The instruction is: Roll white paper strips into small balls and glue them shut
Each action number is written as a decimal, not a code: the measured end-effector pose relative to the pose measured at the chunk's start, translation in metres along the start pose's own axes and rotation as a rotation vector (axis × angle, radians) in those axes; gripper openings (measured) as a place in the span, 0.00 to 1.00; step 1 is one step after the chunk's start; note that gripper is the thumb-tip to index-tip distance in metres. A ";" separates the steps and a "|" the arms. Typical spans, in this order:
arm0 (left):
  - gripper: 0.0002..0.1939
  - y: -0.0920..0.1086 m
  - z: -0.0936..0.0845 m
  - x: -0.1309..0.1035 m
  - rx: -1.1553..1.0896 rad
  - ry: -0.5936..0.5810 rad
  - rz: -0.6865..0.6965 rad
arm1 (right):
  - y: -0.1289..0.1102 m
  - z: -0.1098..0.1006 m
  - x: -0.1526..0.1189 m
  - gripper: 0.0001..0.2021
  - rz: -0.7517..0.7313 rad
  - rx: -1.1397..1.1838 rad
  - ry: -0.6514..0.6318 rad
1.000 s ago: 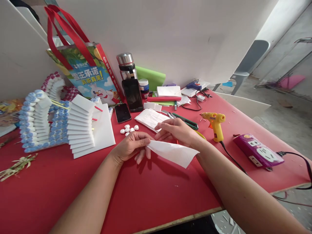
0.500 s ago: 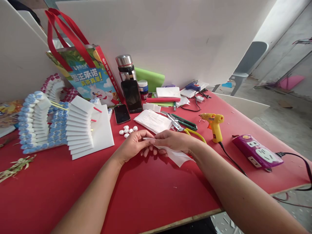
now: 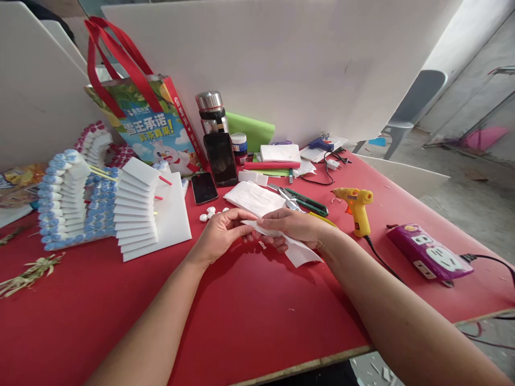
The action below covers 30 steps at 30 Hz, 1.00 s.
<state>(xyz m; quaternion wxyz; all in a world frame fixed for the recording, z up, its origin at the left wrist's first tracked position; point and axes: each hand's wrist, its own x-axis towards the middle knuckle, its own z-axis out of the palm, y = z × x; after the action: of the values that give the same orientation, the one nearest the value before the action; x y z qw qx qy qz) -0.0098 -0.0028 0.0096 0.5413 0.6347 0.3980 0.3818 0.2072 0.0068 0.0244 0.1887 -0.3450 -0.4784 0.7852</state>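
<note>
"Looking over there, what is hard for you to see?"

"The middle of the white sheet [image 3: 302,254]. The right hand [image 3: 295,225] covers it. The left hand [image 3: 219,236] hides some of the small white balls [image 3: 211,210] too. And the scissors [image 3: 292,203] go behind the right hand, so I see only the silver part and a bit of yellow handle."

"What is that tiny white bit [image 3: 262,245] by the fingers?"

"It's too small. I can't tell if it is part of the sheet."

"What does the sheet look like?"

"Thin and plain, like a tissue. It's skinny by the left hand and wide at the other end, with a pointy corner hanging down and a soft bend in it."

"Where do the hands have it?"

"Between them, up over the red table [image 3: 257,327]. The left thumb and fingers pinch the skinny end. The right thumb presses on top, and its fingers curl underneath. So both hands are closed on it, and the wide end pokes out below the right hand, near the wrist."

"What else is close?"

"A stack of white paper [image 3: 255,197] lies just past the hands."
</note>
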 end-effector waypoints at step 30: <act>0.08 -0.007 0.012 -0.003 0.839 0.212 0.666 | -0.001 0.005 0.015 0.08 0.128 0.220 -0.071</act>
<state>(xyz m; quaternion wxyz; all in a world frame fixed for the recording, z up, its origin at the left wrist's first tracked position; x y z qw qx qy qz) -0.0006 -0.0091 0.0013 0.0482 0.8460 0.3459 0.4029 0.1933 0.0133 0.0213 0.1580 -0.3240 -0.3726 0.8551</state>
